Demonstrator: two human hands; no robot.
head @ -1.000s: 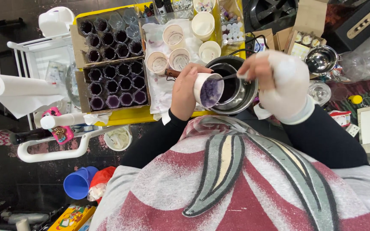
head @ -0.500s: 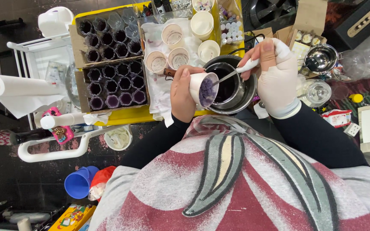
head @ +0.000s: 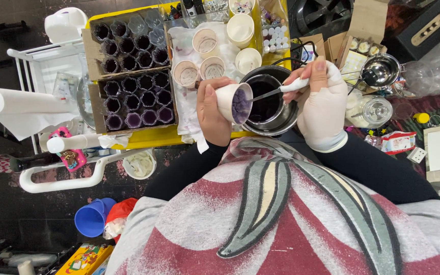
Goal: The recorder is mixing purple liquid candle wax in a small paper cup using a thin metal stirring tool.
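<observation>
Cluttered with craft supplies, a yellow table (head: 143, 136) fills the upper part of the head view, seen from above the person's chest. Over its near edge the left hand (head: 211, 113) is wrapped around a small white cup (head: 234, 102), thumb along the side nearest the body and fingers curled behind it; the cup is tipped on its side so its mouth faces right, and purple matter coats the inside. The cup's rim sits just at the left lip of a round dark metal pot (head: 270, 101) holding dark liquid. The right hand (head: 323, 104), in a pale glove, pinches the white handle of a thin metal spoon (head: 280, 90) between thumb and fingers; the spoon's shaft runs left across the pot toward the cup's mouth, though whether its tip touches the cup cannot be made out.

Behind the cup stand several more white cups (head: 205, 42) on a stained cloth. Left of them, cardboard trays (head: 131, 76) hold rows of dark purple-filled moulds. A paper towel roll (head: 19, 107) lies further left, and a shiny steel bowl (head: 380, 70) sits to the right of the gloved hand.
</observation>
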